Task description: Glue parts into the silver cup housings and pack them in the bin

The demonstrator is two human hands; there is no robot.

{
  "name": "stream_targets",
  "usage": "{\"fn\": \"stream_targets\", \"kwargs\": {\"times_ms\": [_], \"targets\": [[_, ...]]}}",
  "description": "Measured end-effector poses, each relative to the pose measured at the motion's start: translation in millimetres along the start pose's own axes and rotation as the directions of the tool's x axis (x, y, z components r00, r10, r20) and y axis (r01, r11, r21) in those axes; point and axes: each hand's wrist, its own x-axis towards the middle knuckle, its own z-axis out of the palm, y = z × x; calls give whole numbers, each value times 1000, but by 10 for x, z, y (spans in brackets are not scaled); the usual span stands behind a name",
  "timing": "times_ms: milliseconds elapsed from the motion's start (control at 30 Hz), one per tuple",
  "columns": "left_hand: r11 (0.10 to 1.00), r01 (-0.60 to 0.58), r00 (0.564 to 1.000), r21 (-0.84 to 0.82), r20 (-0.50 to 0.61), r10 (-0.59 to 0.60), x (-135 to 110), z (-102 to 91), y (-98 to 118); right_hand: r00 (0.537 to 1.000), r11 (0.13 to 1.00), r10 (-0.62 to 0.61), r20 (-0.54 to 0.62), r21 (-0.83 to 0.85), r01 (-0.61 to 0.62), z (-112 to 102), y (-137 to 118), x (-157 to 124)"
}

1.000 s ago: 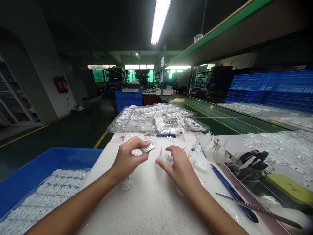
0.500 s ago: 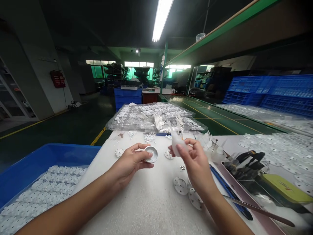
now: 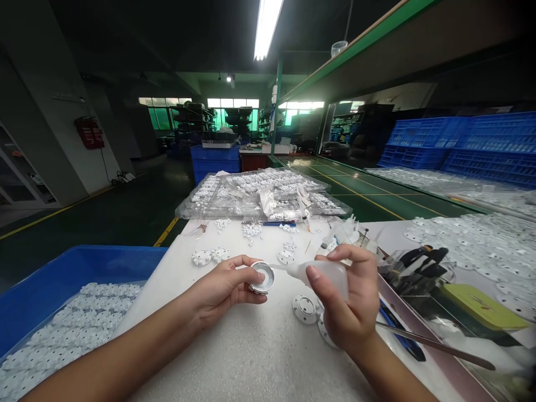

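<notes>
My left hand (image 3: 234,282) is closed around a round white part (image 3: 268,277), thumb inside its hollow, open face turned toward me. In my right hand (image 3: 352,301) is a translucent squeeze bottle (image 3: 324,273), gripped between thumb and fingers. The bottle lies on its side, its thin nozzle pointing left at the rim of the white part; whether the tip touches cannot be made out. A white disc with holes (image 3: 305,308) rests on the table left of my right hand, and another beside it is partly hidden by that hand.
Small white pieces (image 3: 252,230) lie in heaps at the back of the white table (image 3: 234,357). Beyond them are filled clear trays (image 3: 201,209). A blue bin (image 3: 121,257) of white parts stands left. On the right are a pink-edged tray (image 3: 435,340), pliers (image 3: 422,262) and a yellow-green lid (image 3: 481,304).
My right hand has tipped the squeeze bottle from nozzle-up to lying sideways, bringing its nozzle to the white part's rim. My left hand still holds the part, slightly lower in view.
</notes>
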Motion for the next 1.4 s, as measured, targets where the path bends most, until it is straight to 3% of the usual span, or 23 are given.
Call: {"fn": "stream_targets", "kwargs": {"times_ms": [467, 1000, 1400], "targets": [[999, 4, 1000, -41, 13, -4, -1, 1, -22, 969, 922, -242, 47, -300, 245, 15, -4, 15], [999, 18, 1000, -45, 15, -17, -10, -14, -18, 969, 921, -243, 53, -300, 248, 4, 11, 42], [999, 22, 1000, -37, 23, -22, -20, -8, -27, 987, 946, -156, 49, -280, 163, -23, 43, 9]]}}
